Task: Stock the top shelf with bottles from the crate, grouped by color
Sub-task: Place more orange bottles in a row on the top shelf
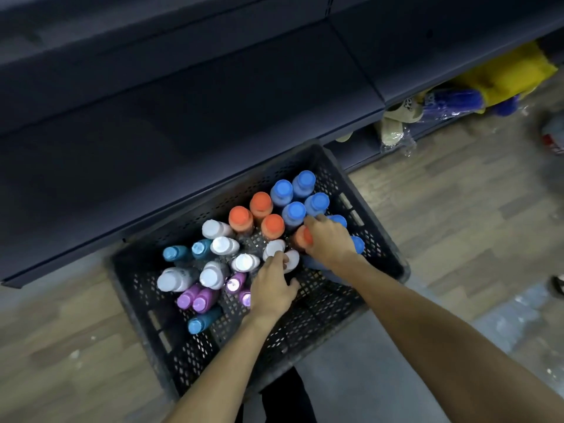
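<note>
A black perforated crate (308, 328) stands on the floor in front of dark shelves (189, 123). It holds several blue-capped bottles (295, 210) at the far right, orange ones (241, 218) beside them, white ones (224, 245) in the middle, purple ones (203, 302) and teal ones (175, 253) at the left. My right hand (328, 239) grips an orange bottle (300, 238) by its top. My left hand (273, 288) reaches in among the bottles, its fingertips curled on a white bottle (291, 260); whether they truly hold it is unclear.
The shelves above the crate are bare and dark. Wrapped plush toys and a yellow and blue bundle (476, 87) lie on the low shelf at the right. A red and white object (554, 135) sits on the wooden floor (457, 215) at the far right.
</note>
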Demonstrator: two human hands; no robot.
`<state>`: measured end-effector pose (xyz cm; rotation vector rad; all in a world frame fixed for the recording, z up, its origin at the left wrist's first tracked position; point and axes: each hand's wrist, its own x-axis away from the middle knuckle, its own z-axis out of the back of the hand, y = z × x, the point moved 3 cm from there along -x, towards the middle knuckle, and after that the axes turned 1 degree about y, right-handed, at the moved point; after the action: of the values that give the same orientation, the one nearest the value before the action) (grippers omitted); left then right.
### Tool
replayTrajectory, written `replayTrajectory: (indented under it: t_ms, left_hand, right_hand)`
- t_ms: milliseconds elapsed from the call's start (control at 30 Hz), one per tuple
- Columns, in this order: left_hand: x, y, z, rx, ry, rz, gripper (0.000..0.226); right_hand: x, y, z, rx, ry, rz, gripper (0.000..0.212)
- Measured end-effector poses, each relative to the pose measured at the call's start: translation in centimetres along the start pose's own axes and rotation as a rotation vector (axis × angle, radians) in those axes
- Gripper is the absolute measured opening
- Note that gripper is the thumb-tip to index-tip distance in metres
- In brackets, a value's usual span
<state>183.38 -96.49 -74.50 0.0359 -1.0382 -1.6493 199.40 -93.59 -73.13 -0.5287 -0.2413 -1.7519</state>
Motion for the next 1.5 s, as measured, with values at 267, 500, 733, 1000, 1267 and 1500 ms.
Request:
replayTrajectory:
  t_ms: [267,500,733,1000,1267,1500]
  left_hand:
    - [1.9,5.9,6.9,0.104,0.094,-0.112,0.047]
    - [4.3,11.4,15.1,0.166,0.131,-0.223,0.060]
    - [8.7,16.4,25.2,0.250,0.183,-0.397,0.060]
    - [13.3,21.0,34.6,0.302,0.245,-0.481,0.053]
    - [17.6,24.5,43.3,0.255,0.405,-0.576,0.050]
    - [21.5,25.9,50.0,0.305,0.553,-0.633,0.046]
  right_hand:
    - [5.2,-2.0,16.4,0.001,0.057,0.116,0.032]
    - [10.5,-5.9,30.7,-0.054,0.151,0.228,0.035]
    - [15.3,-9.4,42.4,-0.101,0.280,0.325,0.042]
    - [20.4,-14.5,50.9,-0.116,0.413,0.464,0.042]
    - [25.6,-19.2,58.4,-0.208,0.592,0.589,0.055]
    - [26.9,-22.1,60.8,-0.439,0.612,0.707,0.060]
